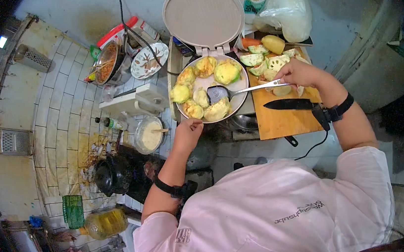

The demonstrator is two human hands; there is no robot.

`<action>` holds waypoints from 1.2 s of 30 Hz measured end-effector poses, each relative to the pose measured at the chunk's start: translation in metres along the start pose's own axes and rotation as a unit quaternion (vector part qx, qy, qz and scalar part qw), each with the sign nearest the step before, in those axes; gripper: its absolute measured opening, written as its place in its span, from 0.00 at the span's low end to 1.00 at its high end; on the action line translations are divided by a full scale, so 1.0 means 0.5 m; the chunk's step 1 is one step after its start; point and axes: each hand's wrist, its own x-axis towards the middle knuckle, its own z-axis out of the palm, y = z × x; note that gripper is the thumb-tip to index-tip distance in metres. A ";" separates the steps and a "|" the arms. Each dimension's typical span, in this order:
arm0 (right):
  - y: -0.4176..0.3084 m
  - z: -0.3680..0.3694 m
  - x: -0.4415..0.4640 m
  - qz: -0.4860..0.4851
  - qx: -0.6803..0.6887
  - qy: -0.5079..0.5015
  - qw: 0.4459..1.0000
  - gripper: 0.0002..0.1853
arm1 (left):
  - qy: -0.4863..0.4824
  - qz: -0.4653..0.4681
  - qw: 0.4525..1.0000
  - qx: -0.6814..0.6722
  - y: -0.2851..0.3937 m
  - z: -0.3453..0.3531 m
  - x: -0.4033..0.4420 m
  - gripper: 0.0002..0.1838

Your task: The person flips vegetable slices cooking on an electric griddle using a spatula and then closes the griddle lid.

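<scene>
My right hand is closed around the handle of a spatula, whose dark head lies in the round pan of an open electric griddle. Several yellow battered pieces sit in a ring around the spatula head. At the pan's lower rim is my left hand, its fingers drawn together near a battered piece; whether they pinch anything is too small to tell. The griddle's round lid stands raised behind the pan.
A wooden cutting board with a black knife and cut vegetables lies right of the pan. Left are a patterned plate, a bowl of batter and a black cable. An oil bottle stands at lower left.
</scene>
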 end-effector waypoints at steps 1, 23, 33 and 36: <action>0.007 0.003 0.001 0.000 0.008 -0.002 1.000 0.11 | 0.016 0.040 0.999 0.022 0.009 0.003 -0.006 0.11; 0.008 0.057 -0.135 0.055 0.251 0.112 0.960 0.09 | 0.058 0.136 0.989 0.006 0.125 0.079 0.135 0.18; 0.038 0.115 -0.156 0.110 0.271 0.125 0.948 0.10 | 0.087 0.142 0.984 0.060 0.067 -0.018 0.078 0.20; 0.051 0.129 -0.182 0.103 0.292 0.121 0.943 0.11 | 0.095 0.114 0.988 0.032 0.023 -0.039 0.065 0.19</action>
